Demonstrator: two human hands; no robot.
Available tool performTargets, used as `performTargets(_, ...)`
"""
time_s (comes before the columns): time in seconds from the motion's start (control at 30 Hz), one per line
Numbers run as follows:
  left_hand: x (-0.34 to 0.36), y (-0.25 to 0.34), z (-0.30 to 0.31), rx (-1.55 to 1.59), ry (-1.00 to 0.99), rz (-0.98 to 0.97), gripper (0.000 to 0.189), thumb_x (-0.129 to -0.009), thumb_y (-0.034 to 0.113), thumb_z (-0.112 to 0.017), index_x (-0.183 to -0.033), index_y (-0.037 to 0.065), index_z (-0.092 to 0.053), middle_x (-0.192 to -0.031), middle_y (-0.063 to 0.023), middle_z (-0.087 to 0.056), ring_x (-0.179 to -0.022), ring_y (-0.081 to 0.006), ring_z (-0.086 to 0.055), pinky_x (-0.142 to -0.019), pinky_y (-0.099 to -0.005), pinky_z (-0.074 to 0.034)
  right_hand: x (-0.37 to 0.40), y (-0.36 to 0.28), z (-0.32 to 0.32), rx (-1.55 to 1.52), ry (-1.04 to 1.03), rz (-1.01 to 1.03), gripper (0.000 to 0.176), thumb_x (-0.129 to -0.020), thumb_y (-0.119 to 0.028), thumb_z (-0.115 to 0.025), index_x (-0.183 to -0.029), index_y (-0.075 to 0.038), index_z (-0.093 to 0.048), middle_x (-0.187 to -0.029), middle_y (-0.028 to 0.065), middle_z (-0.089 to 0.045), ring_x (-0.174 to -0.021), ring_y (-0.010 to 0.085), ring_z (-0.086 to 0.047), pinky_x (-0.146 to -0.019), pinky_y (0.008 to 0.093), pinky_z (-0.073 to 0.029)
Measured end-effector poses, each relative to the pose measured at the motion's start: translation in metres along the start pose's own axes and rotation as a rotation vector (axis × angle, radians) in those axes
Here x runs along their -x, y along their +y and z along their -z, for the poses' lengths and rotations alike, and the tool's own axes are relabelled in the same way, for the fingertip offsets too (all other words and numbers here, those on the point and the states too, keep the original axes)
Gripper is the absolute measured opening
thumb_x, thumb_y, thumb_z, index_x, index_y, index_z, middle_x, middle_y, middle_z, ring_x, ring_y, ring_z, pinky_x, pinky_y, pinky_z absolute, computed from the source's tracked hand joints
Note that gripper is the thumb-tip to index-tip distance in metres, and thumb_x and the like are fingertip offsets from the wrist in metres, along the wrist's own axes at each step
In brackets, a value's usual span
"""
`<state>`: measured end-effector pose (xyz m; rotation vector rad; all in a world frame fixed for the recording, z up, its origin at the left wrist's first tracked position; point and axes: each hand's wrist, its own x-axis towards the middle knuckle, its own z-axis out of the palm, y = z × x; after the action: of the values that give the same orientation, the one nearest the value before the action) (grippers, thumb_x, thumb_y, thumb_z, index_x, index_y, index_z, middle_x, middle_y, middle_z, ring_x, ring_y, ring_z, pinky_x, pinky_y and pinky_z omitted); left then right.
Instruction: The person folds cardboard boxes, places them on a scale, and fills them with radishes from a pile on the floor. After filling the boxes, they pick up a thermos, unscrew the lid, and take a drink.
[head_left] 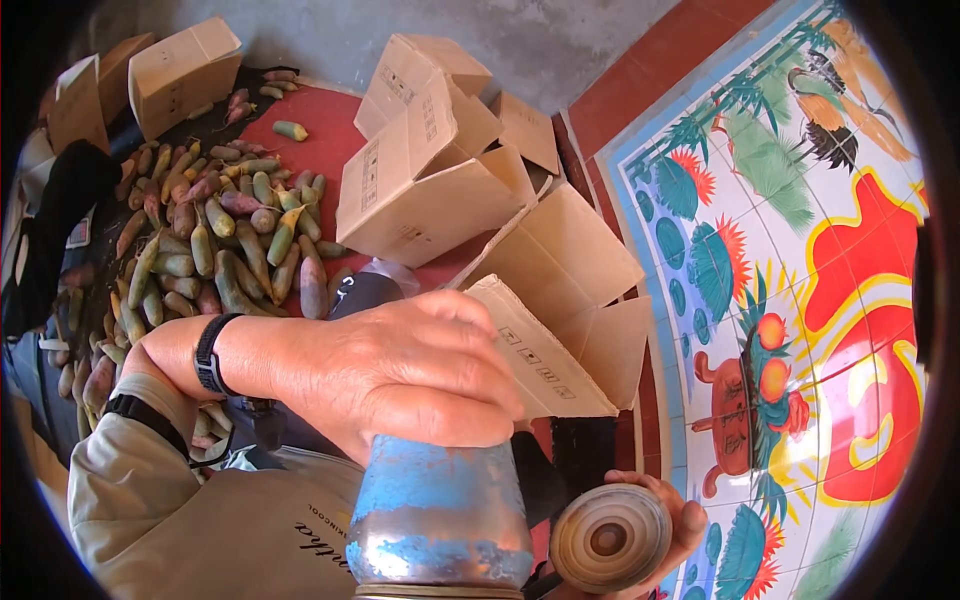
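My left hand (425, 375), with a black band on the wrist, is closed over the upper end of a metal flask (440, 510) with worn blue paint. The flask stands out in front of my shirt, and its lower part is cut off by the bottom edge of the view. To the right of the flask, my right hand (685, 525) has its fingers around a round lid (610, 538) with concentric rings, whose ringed face shows. A gap separates the lid from the flask.
Many long green and reddish root vegetables (240, 230) lie in a heap at left. Open cardboard boxes (430, 180) stand on a red mat at centre, another box (185, 75) at upper left. A painted tile wall (740, 180) rises at right.
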<state>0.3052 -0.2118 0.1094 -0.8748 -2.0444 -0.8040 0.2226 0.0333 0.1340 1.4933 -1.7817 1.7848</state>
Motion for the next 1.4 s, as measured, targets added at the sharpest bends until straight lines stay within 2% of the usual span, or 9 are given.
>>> performTargets(0.5,-0.004,-0.001,0.0,-0.014,0.021,-0.008,0.015,-0.085,0.012,-0.059,-0.099,0.007,-0.056,-0.106,-0.012,-0.061,-0.098,-0.0262,-0.06,-0.093,-0.0438,-0.035,0.006,0.005,0.005,-0.057,-0.003,-0.026,0.079,-0.069,-0.053,-0.071,-0.13,-0.017,-0.037,-0.108,0.0161,-0.054,-0.094,0.0354,-0.057,-0.08,0.0481,-0.052)
performTargets(0.57,-0.004,-0.001,0.001,-0.017,0.025,-0.009,0.016,-0.085,0.011,-0.06,-0.099,0.007,-0.056,-0.106,-0.0118,-0.061,-0.098,-0.026,-0.06,-0.094,-0.0437,-0.035,0.011,0.02,0.009,0.009,0.159,0.053,0.052,-0.081,-0.025,-0.065,-0.127,-0.017,-0.042,-0.095,0.0204,-0.057,-0.08,0.0333,-0.062,-0.061,0.0334,-0.057)
performTargets(0.67,-0.005,-0.002,0.002,-0.033,0.018,-0.013,0.017,-0.084,0.011,-0.061,-0.099,0.007,-0.056,-0.106,-0.0115,-0.062,-0.098,-0.026,-0.06,-0.094,-0.0436,-0.035,0.01,0.017,0.004,0.006,0.185,0.029,0.043,-0.086,-0.022,-0.058,-0.125,-0.016,-0.043,-0.096,0.0212,-0.056,-0.084,0.0345,-0.061,-0.065,0.0347,-0.057)
performTargets(0.8,-0.005,-0.003,0.002,-0.034,0.02,-0.021,0.017,-0.083,0.011,-0.062,-0.099,0.007,-0.057,-0.106,-0.011,-0.062,-0.097,-0.0258,-0.06,-0.093,-0.0435,-0.035,0.005,0.012,0.005,0.028,0.074,0.08,0.043,-0.085,-0.025,-0.059,-0.123,-0.016,-0.044,-0.098,0.0214,-0.055,-0.087,0.0351,-0.06,-0.069,0.0364,-0.055)
performTargets(0.87,-0.005,-0.003,0.002,-0.036,0.028,-0.025,0.017,-0.083,0.011,-0.062,-0.099,0.008,-0.057,-0.106,-0.0109,-0.062,-0.097,-0.0257,-0.06,-0.093,-0.0435,-0.035,0.003,0.002,0.0,-0.06,0.004,-0.003,0.078,-0.067,-0.052,-0.074,-0.127,-0.017,-0.039,-0.108,0.0156,-0.054,-0.095,0.0362,-0.057,-0.081,0.0486,-0.051)
performTargets(0.9,-0.005,-0.003,0.002,-0.038,0.027,-0.024,0.017,-0.083,0.011,-0.062,-0.098,0.008,-0.057,-0.106,-0.0108,-0.062,-0.097,-0.0256,-0.06,-0.093,-0.0435,-0.036,0.006,0.005,0.002,-0.06,0.003,-0.003,0.078,-0.067,-0.052,-0.074,-0.127,-0.017,-0.039,-0.108,0.0156,-0.054,-0.095,0.0362,-0.057,-0.081,0.0486,-0.051)
performTargets(0.97,-0.004,-0.003,0.002,-0.041,0.026,-0.023,0.017,-0.082,0.011,-0.063,-0.098,0.008,-0.057,-0.106,-0.0107,-0.062,-0.097,-0.0255,-0.06,-0.093,-0.0436,-0.036,0.013,0.014,0.005,-0.076,0.147,0.033,0.059,-0.075,-0.028,-0.07,-0.124,-0.012,-0.043,-0.102,0.0239,-0.054,-0.091,0.0347,-0.059,-0.076,0.0384,-0.052)
performTargets(1.07,-0.005,-0.003,0.003,-0.044,0.033,-0.028,0.017,-0.082,0.01,-0.062,-0.098,0.008,-0.057,-0.106,-0.0104,-0.062,-0.097,-0.0254,-0.06,-0.093,-0.0437,-0.036,0.003,0.002,-0.001,-0.062,0.001,0.019,0.077,-0.065,-0.051,-0.075,-0.124,-0.016,-0.04,-0.109,0.0157,-0.054,-0.096,0.0373,-0.057,-0.08,0.0484,-0.052)
performTargets(1.4,-0.004,-0.004,0.004,-0.074,0.026,-0.037,0.017,-0.082,0.009,-0.063,-0.097,0.009,-0.056,-0.106,-0.0096,-0.062,-0.097,-0.0246,-0.06,-0.092,-0.0436,-0.036,0.003,0.001,-0.005,-0.116,-0.019,0.025,0.059,-0.076,-0.033,-0.072,-0.123,-0.014,-0.041,-0.112,0.015,-0.052,-0.097,0.0379,-0.057,-0.079,0.0473,-0.053)
